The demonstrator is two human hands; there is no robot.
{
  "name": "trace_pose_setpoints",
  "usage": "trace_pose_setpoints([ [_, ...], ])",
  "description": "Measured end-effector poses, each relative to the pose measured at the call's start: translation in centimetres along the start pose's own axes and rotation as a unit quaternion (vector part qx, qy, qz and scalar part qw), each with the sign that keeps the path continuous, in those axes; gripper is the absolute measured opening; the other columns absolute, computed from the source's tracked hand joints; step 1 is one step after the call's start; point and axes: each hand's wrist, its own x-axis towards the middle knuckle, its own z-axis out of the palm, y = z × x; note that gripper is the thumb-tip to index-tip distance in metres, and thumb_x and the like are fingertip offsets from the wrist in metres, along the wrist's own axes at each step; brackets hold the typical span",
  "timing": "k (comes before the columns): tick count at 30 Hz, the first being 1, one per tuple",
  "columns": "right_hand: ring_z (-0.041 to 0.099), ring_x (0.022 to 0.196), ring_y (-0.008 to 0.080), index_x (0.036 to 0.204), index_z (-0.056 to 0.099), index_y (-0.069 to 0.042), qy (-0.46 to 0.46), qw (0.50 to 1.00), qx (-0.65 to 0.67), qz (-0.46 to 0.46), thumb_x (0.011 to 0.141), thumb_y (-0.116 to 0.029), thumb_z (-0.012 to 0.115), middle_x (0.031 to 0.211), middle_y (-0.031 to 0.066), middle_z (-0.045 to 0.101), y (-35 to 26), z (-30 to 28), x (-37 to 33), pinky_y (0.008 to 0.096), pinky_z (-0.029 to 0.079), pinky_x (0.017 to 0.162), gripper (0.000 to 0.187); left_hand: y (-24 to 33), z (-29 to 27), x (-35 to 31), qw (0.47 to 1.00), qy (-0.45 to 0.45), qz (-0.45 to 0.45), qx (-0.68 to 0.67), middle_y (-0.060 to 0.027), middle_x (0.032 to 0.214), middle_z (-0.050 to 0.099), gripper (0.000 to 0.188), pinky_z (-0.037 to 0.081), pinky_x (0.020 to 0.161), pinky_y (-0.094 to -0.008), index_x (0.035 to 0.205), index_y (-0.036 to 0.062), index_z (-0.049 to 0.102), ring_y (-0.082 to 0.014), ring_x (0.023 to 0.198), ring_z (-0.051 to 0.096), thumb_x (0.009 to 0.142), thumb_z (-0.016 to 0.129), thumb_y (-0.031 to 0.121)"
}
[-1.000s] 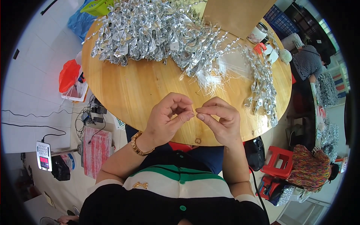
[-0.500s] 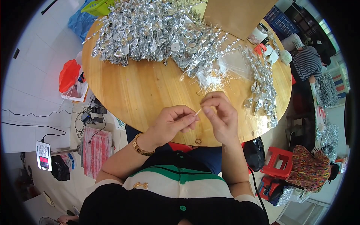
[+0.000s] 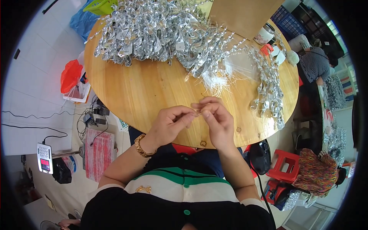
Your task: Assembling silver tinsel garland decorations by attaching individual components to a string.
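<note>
Apparently, L hand point(image 3: 166, 125) & R hand point(image 3: 221, 128) both pinch a thin pale strand point(image 3: 198, 114), over the table's point(image 3: 142, 88) near side. Prob. v. light, bendy; best held nr its ends.

The view looks steeply down and slightly forward from the person's head, through the left of two side-by-side fisheye lenses. It is upright and unmirrored, its left being the person's left. The chest point(image 3: 168, 195) fills the lower middle, close to the lens; the left hand point(image 3: 166, 123) and right hand point(image 3: 218, 123) lie near the centre, the table point(image 3: 149, 92) beyond. The wide field reaches the scale point(image 3: 45, 153) at left and the stool point(image 3: 293, 168) at right, straight edges bending outward.
</note>
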Motion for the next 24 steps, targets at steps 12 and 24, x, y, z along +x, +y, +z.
trace_pose_setpoints([
  [12,0.048,0.064,0.0076,0.093,0.054,-0.002,-0.011,0.955,0.185,0.232,0.09,-0.009,0.049,0.088,0.0048,0.053,0.5,-1.1,-0.5,0.0158,0.03,0.045,0.009,0.7,0.1,-0.2,0.985,-0.005,-0.03,0.171,0.0022,0.07,0.056,0.021,0.034,0.05,-0.0175,0.097,0.0009,0.062,-0.0001,0.059,0.043,0.078,0.059,-0.005],
  [24,0.051,0.073,0.0092,0.097,0.061,0.0,-0.094,0.977,0.152,0.12,0.081,0.001,0.057,0.102,0.0089,0.05,-0.8,-2.3,0.7,0.0181,0.037,0.056,0.017,-0.5,-0.8,0.6,0.995,-0.069,-0.048,-0.05,0.0014,0.089,0.059,0.007,0.04,0.061,-0.0179,0.087,0.0042,0.063,-0.0041,0.07,0.052,0.08,0.062,0.006],
])
